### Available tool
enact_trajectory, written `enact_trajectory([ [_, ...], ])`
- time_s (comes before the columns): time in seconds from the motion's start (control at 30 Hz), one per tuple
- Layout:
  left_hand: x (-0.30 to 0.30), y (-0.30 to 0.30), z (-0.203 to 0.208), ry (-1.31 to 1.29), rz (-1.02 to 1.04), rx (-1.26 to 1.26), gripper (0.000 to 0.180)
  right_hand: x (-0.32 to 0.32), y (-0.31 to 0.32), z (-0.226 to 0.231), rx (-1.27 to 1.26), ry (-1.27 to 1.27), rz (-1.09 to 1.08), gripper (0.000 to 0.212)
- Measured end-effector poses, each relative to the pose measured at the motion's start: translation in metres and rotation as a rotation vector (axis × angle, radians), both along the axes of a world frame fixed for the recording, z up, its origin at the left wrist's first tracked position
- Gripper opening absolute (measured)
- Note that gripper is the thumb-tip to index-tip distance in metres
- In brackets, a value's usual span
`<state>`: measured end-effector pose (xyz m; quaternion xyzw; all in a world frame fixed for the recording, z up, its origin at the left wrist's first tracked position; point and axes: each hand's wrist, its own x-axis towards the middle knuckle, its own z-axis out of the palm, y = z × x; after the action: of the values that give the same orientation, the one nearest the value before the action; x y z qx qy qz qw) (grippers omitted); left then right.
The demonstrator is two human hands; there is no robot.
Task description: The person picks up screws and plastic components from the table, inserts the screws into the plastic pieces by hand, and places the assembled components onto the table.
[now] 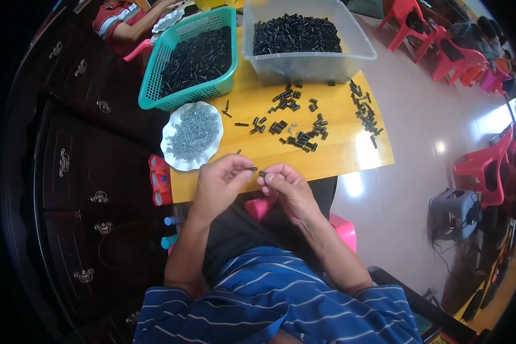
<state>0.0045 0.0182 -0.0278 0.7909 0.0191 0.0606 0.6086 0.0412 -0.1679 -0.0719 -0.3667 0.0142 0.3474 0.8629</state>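
Over the table's front edge my two hands nearly meet, fingertips pinched. My left hand (221, 182) grips a small dark pin-like piece (253, 169) between thumb and forefinger. A short black plastic piece (262, 174) is held in the fingertips of my right hand (291, 189). The two pieces point toward each other with a narrow gap. Beyond them lies a loose cluster of short black plastic pieces (304, 139). To the left of that, a white scalloped plate (169, 156) carries a heap of small silvery screw-like parts (192, 135).
A green perforated basket (149, 100) and a translucent bin (309, 66), both filled with black pieces, stand at the table's far side. Slim black parts (365, 112) lie along the right edge of the yellow table (246, 97). Dark drawers (69, 149) rise at left; another person (123, 23) sits at far left.
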Motion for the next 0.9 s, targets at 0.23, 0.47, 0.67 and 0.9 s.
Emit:
enact_trajectory([
  [0.23,-0.003,-0.004,0.016,-0.11,-0.004,0.266,0.011,-0.004,0.006,0.005,-0.083,-0.164,-0.067,0.009],
  [0.47,-0.001,-0.005,0.022,-0.217,-0.047,0.415,0.012,-0.004,0.004,-0.002,-0.088,-0.224,-0.066,0.007],
  [0.67,0.002,-0.003,0.028,-0.26,-0.129,0.515,0.011,-0.008,0.007,-0.002,-0.109,-0.311,-0.094,0.009],
  [0.9,0.01,-0.004,0.045,-0.198,-0.211,0.533,0.024,-0.005,0.006,0.001,-0.054,-0.182,-0.014,0.015],
])
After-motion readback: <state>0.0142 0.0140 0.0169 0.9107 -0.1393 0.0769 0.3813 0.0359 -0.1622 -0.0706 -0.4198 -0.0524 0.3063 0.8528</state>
